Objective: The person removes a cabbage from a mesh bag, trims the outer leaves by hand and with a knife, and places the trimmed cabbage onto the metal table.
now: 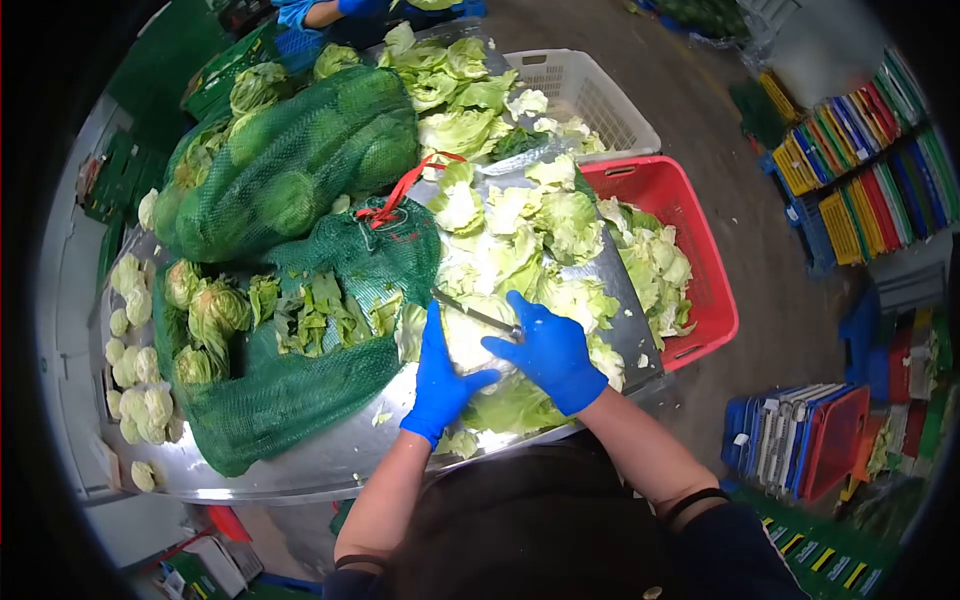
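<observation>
A pale green lettuce head (pixel 468 338) lies on the metal table between my blue-gloved hands. My left hand (pixel 440 375) grips its left side, fingers pointing away from me and thumb spread to the right. In my right hand (pixel 550 352) is a knife (pixel 478 315), its blade slanting left across the top of the lettuce. Loose lettuce leaves (pixel 565 225) are heaped beyond and around my hands. To the left, an opened green mesh bag (pixel 290 400) has several trimmed heads (pixel 215 312) and dark leaf pieces on it.
A full mesh bag (pixel 290 165) of heads lies at the back left. Cut cores (pixel 150 408) line the table's left edge. At right stand a red crate (pixel 705 290) with leaves inside and a white crate (pixel 625 115). Another person's gloved hand (pixel 360 6) shows at the top.
</observation>
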{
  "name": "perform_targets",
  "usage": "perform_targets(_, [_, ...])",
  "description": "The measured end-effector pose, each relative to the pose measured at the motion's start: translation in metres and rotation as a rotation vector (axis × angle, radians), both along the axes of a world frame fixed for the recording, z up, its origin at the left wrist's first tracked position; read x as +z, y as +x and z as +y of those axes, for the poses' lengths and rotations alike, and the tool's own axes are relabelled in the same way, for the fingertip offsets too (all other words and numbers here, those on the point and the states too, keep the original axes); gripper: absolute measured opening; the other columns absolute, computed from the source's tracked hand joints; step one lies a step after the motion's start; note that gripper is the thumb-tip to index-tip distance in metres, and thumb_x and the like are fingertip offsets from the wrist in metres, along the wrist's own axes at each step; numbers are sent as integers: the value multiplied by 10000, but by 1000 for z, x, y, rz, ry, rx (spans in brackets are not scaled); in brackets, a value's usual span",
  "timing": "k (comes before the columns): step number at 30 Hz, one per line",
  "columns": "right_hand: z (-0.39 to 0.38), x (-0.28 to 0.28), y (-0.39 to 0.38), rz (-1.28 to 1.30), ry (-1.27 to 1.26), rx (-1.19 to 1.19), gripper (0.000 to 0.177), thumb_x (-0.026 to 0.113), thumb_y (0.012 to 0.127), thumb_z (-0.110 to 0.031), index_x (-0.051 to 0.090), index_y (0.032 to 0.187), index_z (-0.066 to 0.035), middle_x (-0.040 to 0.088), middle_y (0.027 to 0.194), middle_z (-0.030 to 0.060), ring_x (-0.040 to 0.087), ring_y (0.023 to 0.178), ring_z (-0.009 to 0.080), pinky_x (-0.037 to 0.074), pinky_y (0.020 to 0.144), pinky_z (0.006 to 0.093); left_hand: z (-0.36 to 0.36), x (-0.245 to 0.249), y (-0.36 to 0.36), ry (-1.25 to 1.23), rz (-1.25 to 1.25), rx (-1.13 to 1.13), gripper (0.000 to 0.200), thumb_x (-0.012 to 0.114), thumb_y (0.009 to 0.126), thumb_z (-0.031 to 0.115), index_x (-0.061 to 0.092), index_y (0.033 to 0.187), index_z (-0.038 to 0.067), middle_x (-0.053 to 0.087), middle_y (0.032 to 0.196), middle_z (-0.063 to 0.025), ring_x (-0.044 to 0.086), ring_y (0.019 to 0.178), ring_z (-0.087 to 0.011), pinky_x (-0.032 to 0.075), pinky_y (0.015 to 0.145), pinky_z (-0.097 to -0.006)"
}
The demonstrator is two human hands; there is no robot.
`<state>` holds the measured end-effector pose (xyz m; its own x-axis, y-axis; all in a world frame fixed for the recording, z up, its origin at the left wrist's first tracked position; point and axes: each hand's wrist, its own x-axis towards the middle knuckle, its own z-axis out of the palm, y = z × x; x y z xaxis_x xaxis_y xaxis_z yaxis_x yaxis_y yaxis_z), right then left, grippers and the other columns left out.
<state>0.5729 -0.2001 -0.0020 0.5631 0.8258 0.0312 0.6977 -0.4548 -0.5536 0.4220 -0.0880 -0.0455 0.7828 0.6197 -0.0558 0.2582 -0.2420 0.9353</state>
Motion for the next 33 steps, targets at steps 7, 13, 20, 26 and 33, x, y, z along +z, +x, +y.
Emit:
perform_targets(7, [-32,-62,68,408,160,-167,288,728,767,-269,704,989,-88,676,726,150,652,601,188,516,595,322,7,-1,-3,-250,-71,-13,1287,901,558,214,36,1492,24,334,1433,-224,397,1291,-301,334,1081,-378])
perform_targets(13, [0,4,6,103,34,-17,595,711,731,-493,607,1187,-126,660,706,129,660,665,290,519,633,368,5,-3,-1,-133,-37,-26,1275,894,578,220,30,1496,35,306,1460,-204,381,1306,-286,321,1089,-373])
perform_targets(20, [-24,-24,46,129,1,22,444,674,759,-343,632,1110,-74,677,796,159,666,725,304,527,642,395,7,-9,-11,-80,-30,-58,1275,893,564,255,52,1495,30,239,1496,-196,289,1367,-295,246,1129,-371])
perform_targets(26, [-47,-48,74,-12,-225,-155,575,678,774,-356,545,1245,-55,661,915,193,658,767,312,520,700,402,0,8,-16,-422,-119,-35,1243,876,569,190,59,1491,18,229,1496,-208,289,1365,-286,237,1133,-375])
perform_targets(33, [18,-16,18,959,283,-255,648,665,846,-426,483,1344,-53,575,715,57,486,544,131,429,506,284,1,52,34,571,181,-115,1268,883,518,346,116,1492,78,190,1504,-239,184,1392,-421,208,1112,-523])
